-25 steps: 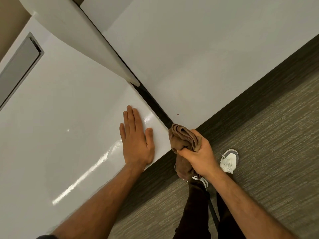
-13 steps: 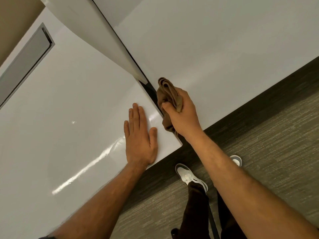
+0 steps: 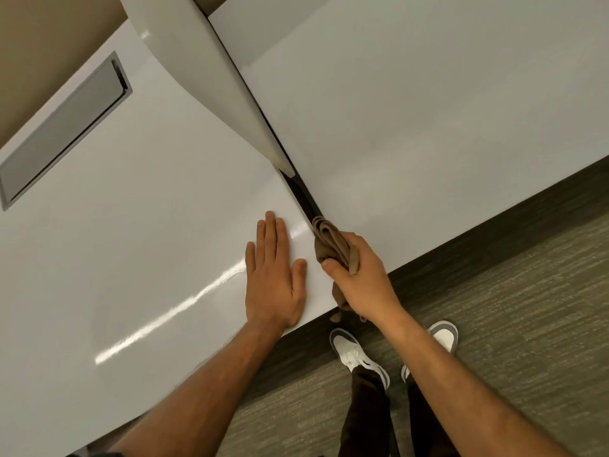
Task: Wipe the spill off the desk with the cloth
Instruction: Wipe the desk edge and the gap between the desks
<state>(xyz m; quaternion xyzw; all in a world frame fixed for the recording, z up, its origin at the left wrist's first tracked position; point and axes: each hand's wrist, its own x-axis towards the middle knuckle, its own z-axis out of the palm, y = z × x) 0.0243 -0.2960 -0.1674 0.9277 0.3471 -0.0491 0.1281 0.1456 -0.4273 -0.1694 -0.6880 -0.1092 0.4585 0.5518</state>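
Spreading wide across the left, the desk is carrying the left hand, lying flat with fingers straight near the right edge. Just right of it, the right hand is gripping the bunched cloth, fingers curled round it, at the dark gap.

Soft, even indoor light. A bright glare streak runs across the glossy white surface; faint shadow lies along its edge. Wide-angle distortion bends lines toward the frame's edges; focus is sharp.
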